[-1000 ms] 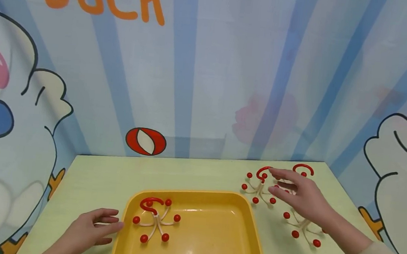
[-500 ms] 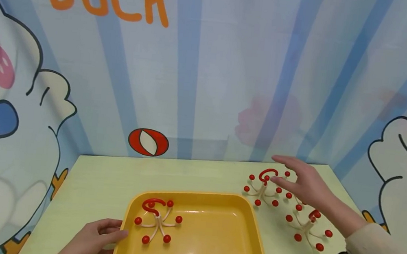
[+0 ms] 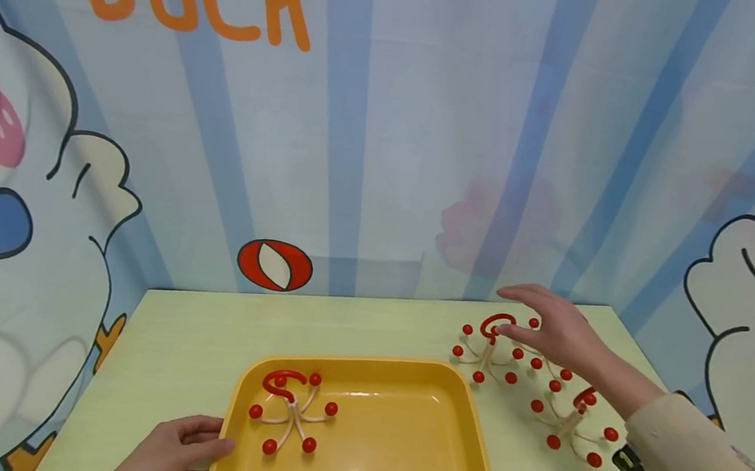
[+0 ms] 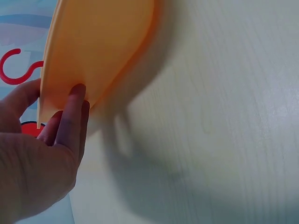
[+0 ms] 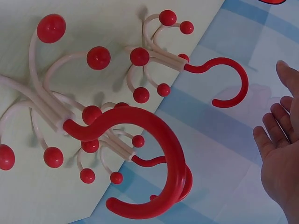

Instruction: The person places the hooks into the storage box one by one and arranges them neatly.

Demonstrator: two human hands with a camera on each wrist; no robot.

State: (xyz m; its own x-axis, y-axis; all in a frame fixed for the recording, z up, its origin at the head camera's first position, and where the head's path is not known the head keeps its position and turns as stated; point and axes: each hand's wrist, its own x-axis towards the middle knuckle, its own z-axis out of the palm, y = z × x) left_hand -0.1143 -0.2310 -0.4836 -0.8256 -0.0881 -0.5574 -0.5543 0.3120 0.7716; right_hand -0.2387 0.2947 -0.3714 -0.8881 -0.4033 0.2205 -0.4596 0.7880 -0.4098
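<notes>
My left hand [image 3: 169,450] grips the left rim of a yellow tray [image 3: 397,461]. In the left wrist view its fingers [image 4: 72,116] lie against the outer wall, with the thumb over the rim. Inside the tray, at the back left, stands a red-hooked hanger [image 3: 293,408] with cream arms tipped by red balls. My right hand [image 3: 562,333] hovers over similar hangers right of the tray, thumb and fingers spread, holding nothing. One hanger [image 3: 487,352] stands at the back, another [image 3: 571,422] nearer; a third [image 3: 566,374] is partly hidden by the hand. The right wrist view shows all three hooks.
The pale green table [image 3: 198,324] meets a striped blue cloth backdrop [image 3: 392,153] with duck pictures behind it and at both sides. A small dark object [image 3: 630,463] shows beside the right sleeve.
My left hand has moved from beside the tray onto its left rim and now grips it. The right hand has risen slightly, its thumb and fingers spreading wider. The hangers have stayed in place.
</notes>
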